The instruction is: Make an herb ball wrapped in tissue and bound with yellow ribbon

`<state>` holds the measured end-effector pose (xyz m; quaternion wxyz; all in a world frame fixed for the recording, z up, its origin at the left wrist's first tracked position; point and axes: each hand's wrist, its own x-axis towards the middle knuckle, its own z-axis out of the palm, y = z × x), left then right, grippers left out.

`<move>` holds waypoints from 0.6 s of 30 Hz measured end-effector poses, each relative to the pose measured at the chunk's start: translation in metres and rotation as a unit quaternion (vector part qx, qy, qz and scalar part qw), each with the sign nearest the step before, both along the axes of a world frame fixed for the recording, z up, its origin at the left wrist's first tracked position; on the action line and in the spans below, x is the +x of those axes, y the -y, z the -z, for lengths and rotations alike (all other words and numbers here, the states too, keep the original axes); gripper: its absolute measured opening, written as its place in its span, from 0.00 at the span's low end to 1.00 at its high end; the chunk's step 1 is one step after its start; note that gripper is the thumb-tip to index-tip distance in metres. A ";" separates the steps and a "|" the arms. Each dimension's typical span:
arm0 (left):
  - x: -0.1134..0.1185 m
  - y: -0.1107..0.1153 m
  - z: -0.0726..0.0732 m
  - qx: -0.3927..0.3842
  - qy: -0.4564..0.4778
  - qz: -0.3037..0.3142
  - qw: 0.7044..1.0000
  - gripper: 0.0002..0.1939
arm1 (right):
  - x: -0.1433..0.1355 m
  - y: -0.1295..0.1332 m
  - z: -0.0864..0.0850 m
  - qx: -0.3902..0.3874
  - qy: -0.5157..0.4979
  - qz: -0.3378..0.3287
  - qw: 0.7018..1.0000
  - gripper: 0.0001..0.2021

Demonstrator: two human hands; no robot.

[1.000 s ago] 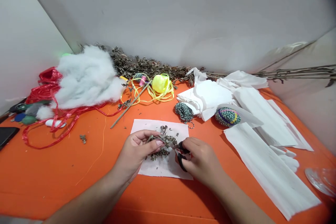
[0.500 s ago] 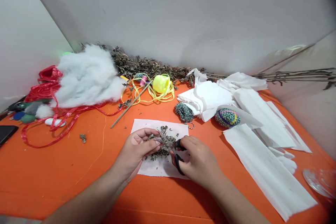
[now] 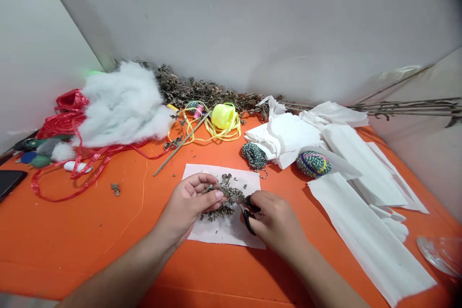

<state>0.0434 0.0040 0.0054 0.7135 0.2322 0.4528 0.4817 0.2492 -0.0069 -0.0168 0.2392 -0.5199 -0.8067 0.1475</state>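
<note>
My left hand (image 3: 191, 202) is closed in a pinch on dried leaves, just above a white cloth square (image 3: 231, 238). In my right hand (image 3: 276, 216) are black-handled scissors (image 3: 249, 221), the fingers through the loops. Their blades point left toward the left hand's fingertips, and the tips are partly hidden among the leaves. Beneath both hands, crumbled dried leaves (image 3: 227, 209) lie heaped on the cloth, with small bits scattered around them.
White stuffing (image 3: 122, 106) and red ribbon (image 3: 97, 163) lie at left. Behind are dried branches (image 3: 202, 89), a stick (image 3: 180, 144) and yellow ribbon (image 3: 223, 118). Rightward are green-white yarn (image 3: 313, 163), white cloth strips (image 3: 371, 236) and a clear glass object (image 3: 438, 252).
The scissors have closed somewhat, their handle loops coming nearer each other. My right hand has shifted slightly right; the left hand stays almost in place. The whole view has moved slightly.
</note>
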 end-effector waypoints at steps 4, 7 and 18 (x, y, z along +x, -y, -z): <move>0.001 -0.001 -0.002 0.006 0.002 -0.011 1.000 0.19 | 0.001 -0.001 0.002 0.016 -0.005 0.002 1.000 0.11; 0.000 -0.001 0.000 0.002 0.021 -0.039 0.999 0.17 | 0.000 0.000 0.001 0.029 -0.003 0.014 0.999 0.10; 0.004 0.003 -0.001 -0.027 0.041 0.001 0.999 0.17 | -0.008 0.004 -0.004 0.012 0.021 0.008 1.000 0.10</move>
